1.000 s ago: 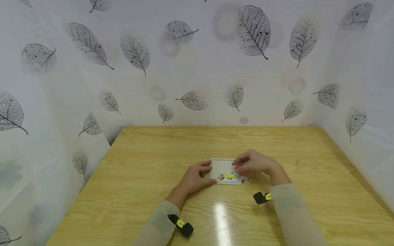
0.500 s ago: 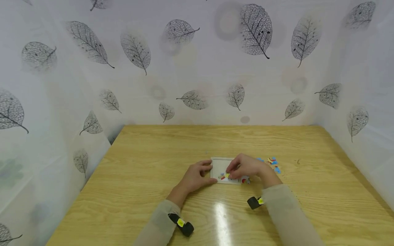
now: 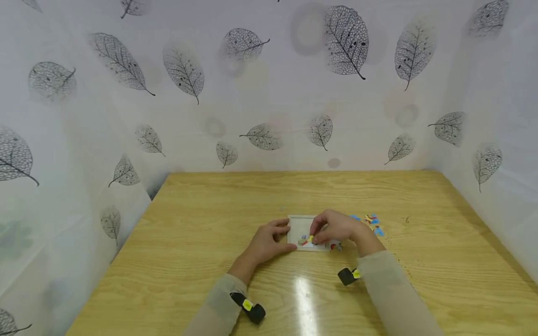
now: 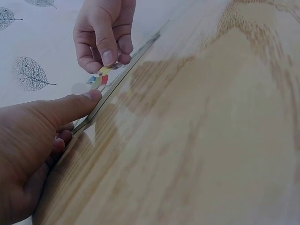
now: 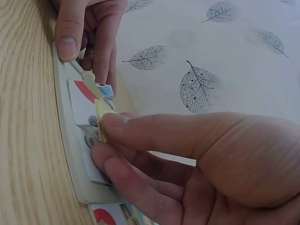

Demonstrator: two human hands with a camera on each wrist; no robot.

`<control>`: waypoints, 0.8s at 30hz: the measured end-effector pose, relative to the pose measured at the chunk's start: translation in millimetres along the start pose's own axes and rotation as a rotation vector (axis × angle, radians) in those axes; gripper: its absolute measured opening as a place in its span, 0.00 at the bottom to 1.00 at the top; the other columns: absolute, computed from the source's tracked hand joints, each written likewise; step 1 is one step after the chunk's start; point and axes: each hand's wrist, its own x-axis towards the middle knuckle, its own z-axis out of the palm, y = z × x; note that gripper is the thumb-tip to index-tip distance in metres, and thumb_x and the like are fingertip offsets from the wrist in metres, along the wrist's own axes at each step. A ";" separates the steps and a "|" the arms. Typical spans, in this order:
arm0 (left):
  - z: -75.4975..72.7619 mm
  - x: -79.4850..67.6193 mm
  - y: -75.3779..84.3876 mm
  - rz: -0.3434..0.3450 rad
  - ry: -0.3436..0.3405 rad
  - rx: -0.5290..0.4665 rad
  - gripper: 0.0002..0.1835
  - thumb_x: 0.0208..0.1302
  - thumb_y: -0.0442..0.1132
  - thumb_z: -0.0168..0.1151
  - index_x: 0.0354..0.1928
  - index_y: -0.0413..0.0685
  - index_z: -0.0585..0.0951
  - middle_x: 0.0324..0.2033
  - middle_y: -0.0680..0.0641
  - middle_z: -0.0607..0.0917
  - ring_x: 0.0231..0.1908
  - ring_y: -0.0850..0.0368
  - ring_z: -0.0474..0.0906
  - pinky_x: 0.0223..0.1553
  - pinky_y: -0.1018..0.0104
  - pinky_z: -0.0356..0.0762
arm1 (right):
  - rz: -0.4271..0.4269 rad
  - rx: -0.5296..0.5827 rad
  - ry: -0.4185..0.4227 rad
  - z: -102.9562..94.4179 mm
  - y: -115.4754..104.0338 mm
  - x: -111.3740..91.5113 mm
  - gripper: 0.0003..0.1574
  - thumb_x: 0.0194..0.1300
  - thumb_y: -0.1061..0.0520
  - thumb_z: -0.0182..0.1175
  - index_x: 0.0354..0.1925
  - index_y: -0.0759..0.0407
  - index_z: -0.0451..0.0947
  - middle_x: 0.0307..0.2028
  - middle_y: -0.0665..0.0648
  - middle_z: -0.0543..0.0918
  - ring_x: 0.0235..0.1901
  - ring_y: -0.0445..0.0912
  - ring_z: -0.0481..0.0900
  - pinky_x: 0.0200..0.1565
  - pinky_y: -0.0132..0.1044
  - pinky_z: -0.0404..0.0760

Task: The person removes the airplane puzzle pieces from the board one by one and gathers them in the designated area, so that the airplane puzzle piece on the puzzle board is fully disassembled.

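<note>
A pale puzzle tray (image 3: pixel 296 225) lies on the table, with a few printed jigsaw pieces (image 5: pixel 84 91) in its near part. My left hand (image 3: pixel 263 242) holds the tray's left side; its thumb (image 4: pixel 77 108) rests on the near corner in the left wrist view. Between thumb and fingers, my right hand (image 3: pixel 336 228) pinches a yellow jigsaw piece (image 5: pixel 100 111) low over the tray. This piece stands tilted beside the red-and-white printed ones in the right wrist view. The fingers hide part of it, and the right hand covers the tray's right part in the head view.
Several loose blue, red and yellow pieces (image 3: pixel 373 219) lie on the wooden table (image 3: pixel 210 210), right of the tray. A piece with a red patch (image 3: pixel 334 246) sits against the tray's right edge. Leaf-print cloth (image 3: pixel 269 93) surrounds the table behind and at the sides.
My right hand has moved left and lower over the tray's printed pieces, then stayed almost still, uncovering the loose pieces at the right. The left hand has kept its place on the tray.
</note>
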 end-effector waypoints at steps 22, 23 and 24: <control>-0.8 0.0 0.8 0.002 -0.003 -0.002 0.33 0.55 0.50 0.77 0.61 0.42 0.80 0.67 0.51 0.76 0.45 0.61 0.74 0.48 0.68 0.75 | -0.019 0.118 -0.044 -13.6 18.4 -8.2 0.10 0.68 0.61 0.62 0.45 0.65 0.83 0.37 0.57 0.86 0.35 0.47 0.85 0.41 0.40 0.85; -0.8 0.0 0.7 0.002 -0.004 -0.003 0.33 0.55 0.50 0.77 0.61 0.42 0.80 0.67 0.51 0.76 0.44 0.61 0.74 0.47 0.69 0.74 | -0.020 0.132 -0.054 -15.7 20.4 -10.0 0.11 0.68 0.61 0.62 0.45 0.66 0.83 0.37 0.58 0.86 0.35 0.47 0.86 0.41 0.40 0.85; -0.8 -0.1 0.7 0.001 -0.004 -0.003 0.33 0.55 0.49 0.77 0.61 0.42 0.80 0.67 0.51 0.76 0.43 0.61 0.74 0.47 0.69 0.74 | -0.020 0.147 -0.065 -18.0 22.1 -11.9 0.11 0.68 0.61 0.62 0.46 0.67 0.83 0.38 0.58 0.86 0.35 0.47 0.86 0.42 0.40 0.85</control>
